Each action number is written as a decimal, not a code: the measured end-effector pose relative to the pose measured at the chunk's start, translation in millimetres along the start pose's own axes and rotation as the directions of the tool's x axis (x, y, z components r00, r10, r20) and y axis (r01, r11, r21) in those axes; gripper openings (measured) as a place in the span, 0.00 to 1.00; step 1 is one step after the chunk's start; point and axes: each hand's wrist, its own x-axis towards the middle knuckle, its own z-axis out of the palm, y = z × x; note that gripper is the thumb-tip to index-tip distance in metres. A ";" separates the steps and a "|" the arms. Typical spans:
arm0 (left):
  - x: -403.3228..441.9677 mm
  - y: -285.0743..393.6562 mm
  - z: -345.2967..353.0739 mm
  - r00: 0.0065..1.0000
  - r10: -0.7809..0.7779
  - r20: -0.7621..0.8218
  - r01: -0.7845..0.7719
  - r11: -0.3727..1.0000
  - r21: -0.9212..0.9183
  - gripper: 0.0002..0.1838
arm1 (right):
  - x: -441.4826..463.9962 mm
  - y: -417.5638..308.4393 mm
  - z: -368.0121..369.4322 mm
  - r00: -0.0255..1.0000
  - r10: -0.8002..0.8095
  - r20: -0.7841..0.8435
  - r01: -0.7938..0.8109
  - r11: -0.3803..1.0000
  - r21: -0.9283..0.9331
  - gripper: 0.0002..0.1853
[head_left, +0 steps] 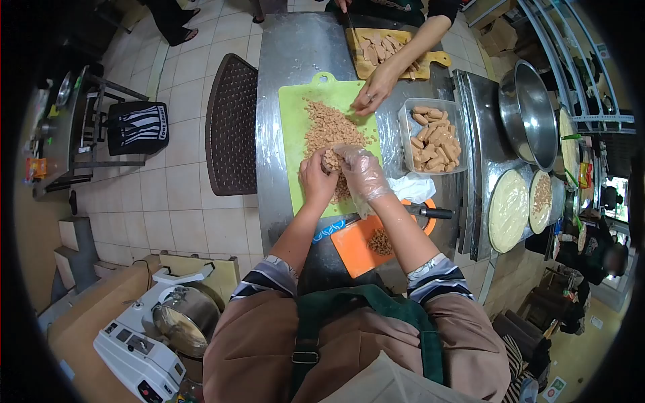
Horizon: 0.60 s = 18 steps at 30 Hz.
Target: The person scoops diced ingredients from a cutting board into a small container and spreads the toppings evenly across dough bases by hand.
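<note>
A green cutting board (292, 121) lies on the metal table under a heap of small diced sausage pieces (332, 127). Bare, my left hand (316, 180) curls around a clump of the dice at the near part of the heap. My right hand (363, 173), in a clear plastic glove, closes in on the same clump from the other side, its fingertips partly hidden. Beyond them, a co-worker's hand (376, 88) reaches over the board's far right edge. Right of the board stands a clear plastic tub (408, 144) of whole or cut sausages (433, 141).
Across the table, sliced sausage lies on a wooden board (366, 67), where the co-worker's other hand holds a knife. Nearer me are an orange board (349, 250), a black handle (433, 212) and white cloth (411, 189). A steel bowl (527, 114) and dough rounds (508, 209) stand right.
</note>
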 end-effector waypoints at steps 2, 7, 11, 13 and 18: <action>0.1 -0.4 2.3 0.991 0.086 -0.099 -0.084 0.996 0.026 0.25 | -1.5 -3.4 3.6 0.989 -0.134 -0.062 0.132 0.991 -0.038 0.13; 3.3 -0.8 3.2 0.995 0.052 -0.088 -0.051 0.999 0.009 0.26 | -1.5 -8.7 -1.9 0.990 0.131 0.057 -0.143 0.940 0.310 0.10; 2.8 -5.2 3.1 0.997 0.008 -0.076 -0.014 0.997 -0.076 0.28 | -4.2 7.2 -2.6 0.975 0.188 -0.116 -0.130 0.913 0.387 0.10; 2.9 -7.1 5.3 0.997 0.013 -0.074 -0.019 0.996 -0.088 0.28 | -3.9 1.4 -15.3 0.936 0.353 0.015 -0.321 0.834 0.448 0.11; -0.5 -6.6 4.3 0.994 0.030 -0.107 -0.042 0.993 -0.107 0.28 | -6.8 25.8 2.4 0.954 0.256 -0.157 -0.173 0.895 0.410 0.11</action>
